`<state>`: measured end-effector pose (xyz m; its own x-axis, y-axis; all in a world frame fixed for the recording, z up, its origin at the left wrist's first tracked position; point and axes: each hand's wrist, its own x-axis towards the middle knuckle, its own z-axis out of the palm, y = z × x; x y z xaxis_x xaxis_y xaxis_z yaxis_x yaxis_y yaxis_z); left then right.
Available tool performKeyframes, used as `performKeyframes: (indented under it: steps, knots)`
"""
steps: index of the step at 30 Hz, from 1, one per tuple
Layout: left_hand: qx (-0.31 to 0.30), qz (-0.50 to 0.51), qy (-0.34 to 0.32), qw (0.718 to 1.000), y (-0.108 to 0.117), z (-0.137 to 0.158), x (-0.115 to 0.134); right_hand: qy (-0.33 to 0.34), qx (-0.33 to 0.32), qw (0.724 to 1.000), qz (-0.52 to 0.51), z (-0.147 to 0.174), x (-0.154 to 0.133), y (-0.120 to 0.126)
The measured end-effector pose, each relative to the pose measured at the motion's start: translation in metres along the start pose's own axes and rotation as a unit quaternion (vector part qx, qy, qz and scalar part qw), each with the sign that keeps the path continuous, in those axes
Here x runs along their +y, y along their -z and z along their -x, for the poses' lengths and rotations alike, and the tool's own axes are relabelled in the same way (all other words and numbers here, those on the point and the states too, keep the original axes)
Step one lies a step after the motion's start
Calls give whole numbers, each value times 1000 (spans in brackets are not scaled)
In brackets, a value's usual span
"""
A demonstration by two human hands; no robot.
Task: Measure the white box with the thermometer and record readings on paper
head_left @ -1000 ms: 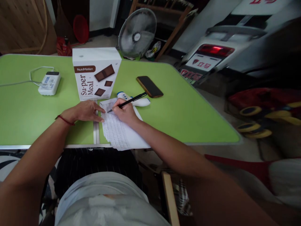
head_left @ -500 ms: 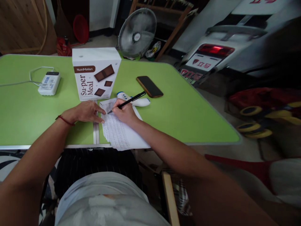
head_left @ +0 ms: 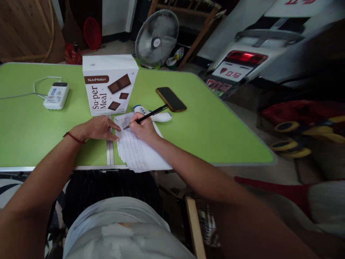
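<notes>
The right hand (head_left: pixel 142 127) is pinching a thin black pen (head_left: pixel 155 112) between its thumb and fingers. The pen is leaning, with its tip poking out to the left of the pinch and its back end sticking up to the right. The tip is pointing down at the white paper (head_left: pixel 136 154), but it is looking too small to tell if it is touching. The paper is lying right under the pinching hand, and its near end is poking a bit over the edge of the green table (head_left: pixel 215 136). Rows of tiny dark marks are filling its left part, and they are looking too small to read.

The left hand (head_left: pixel 99 127) is resting just left of the pinch, and it is not pinching anything. Its thumb and pointer finger are spreading apart, with their tips sitting at the paper's left side. A red string (head_left: pixel 74 137) is going around its wrist.

Just past the pinch, a white and blue gadget (head_left: pixel 163 117) is lying under the line of the pen. Beyond it, to the right, a dark phone (head_left: pixel 171 99) is lying flat. A white box (head_left: pixel 110 86) with chocolate pictures is standing past both hands. Far left of the grip, a small white block (head_left: pixel 55 99) is sitting by a cord (head_left: pixel 18 96)
</notes>
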<state>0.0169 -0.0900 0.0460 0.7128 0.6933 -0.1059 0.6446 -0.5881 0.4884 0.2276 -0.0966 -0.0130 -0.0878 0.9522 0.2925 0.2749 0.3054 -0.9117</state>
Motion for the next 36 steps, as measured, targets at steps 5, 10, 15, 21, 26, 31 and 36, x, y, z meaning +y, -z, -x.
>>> performKeyframes:
  steps: [5, 10, 15, 21, 26, 31, 36]
  knots:
    - [-5, -1, 1, 1000, 1, 1, 2, 2, 11, 1000, 5, 0, 0, -1]
    - [-7, -2, 1, 1000, 1, 1, 2, 9, 14, 1000, 15, 1, -1, -1]
    - [-7, -6, 4, 1000, 1, 1, 2, 5, 4, 1000, 14, 1, 1, 1]
    - [-1, 4, -10, 1000, 0, 1, 0, -7, 26, 1000, 10, 0, 4, 1]
    - [-7, -1, -8, 1000, 1, 1, 1, 4, 22, 1000, 18, 0, 1, 1]
    - [-5, 1, -4, 1000, 1, 1, 1, 0, 22, 1000, 18, 0, 0, 3]
    - [-10, 5, 0, 1000, 0, 0, -1, 2, 22, 1000, 20, 0, 6, -1]
